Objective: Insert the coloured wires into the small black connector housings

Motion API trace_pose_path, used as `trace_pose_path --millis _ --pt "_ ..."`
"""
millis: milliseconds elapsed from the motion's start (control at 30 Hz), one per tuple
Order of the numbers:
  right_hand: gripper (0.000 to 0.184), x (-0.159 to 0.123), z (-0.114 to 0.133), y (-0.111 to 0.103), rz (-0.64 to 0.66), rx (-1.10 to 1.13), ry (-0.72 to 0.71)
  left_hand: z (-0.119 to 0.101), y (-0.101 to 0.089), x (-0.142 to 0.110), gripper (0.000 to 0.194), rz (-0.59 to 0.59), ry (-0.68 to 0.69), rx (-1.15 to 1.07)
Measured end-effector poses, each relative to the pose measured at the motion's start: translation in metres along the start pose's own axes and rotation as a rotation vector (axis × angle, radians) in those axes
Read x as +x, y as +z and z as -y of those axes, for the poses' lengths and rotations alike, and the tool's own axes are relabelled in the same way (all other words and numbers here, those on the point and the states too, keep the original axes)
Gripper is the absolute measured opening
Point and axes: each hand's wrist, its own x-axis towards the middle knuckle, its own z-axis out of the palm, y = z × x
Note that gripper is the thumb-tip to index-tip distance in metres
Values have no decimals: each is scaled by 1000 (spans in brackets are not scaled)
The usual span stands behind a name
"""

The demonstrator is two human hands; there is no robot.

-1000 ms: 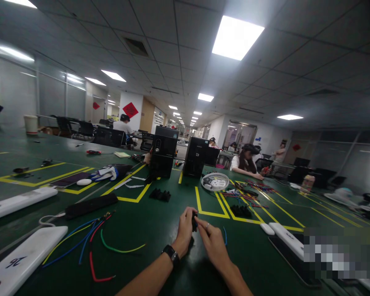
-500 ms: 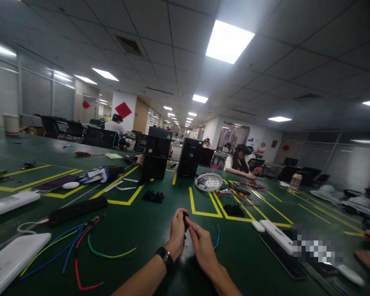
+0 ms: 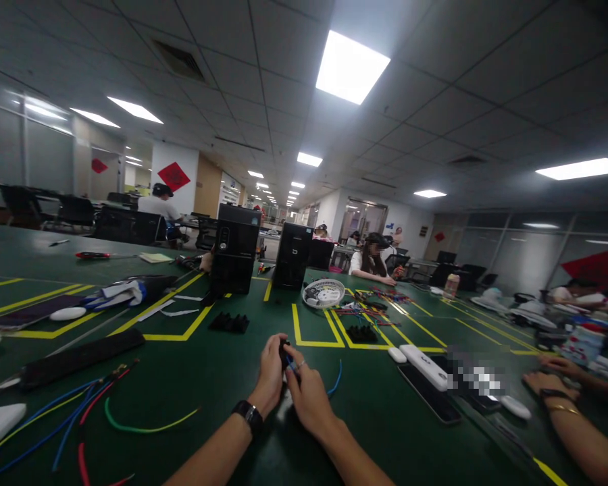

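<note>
Down in the lower left, coloured wires fan out, and a green wire curves to their right. Just below centre frame, the left hand has its fingers curled round a small black part, and the right hand meets it, fingertips narrow beside a bit of blue, their grip impossible to tell, with a blue wire bending out just right.
</note>
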Motion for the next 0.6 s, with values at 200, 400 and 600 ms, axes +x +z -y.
trace_pose_path --millis 200,400,600 --pt "23 -2 -1 3 6 -174 82 -2 -10 6 27 0 67 145" --pt "35 8 1 -15 55 -245 66 2 -10 5 28 50 151 299" --pt "38 2 0 -8 25 -311 78 5 -5 4 22 18 40 112"
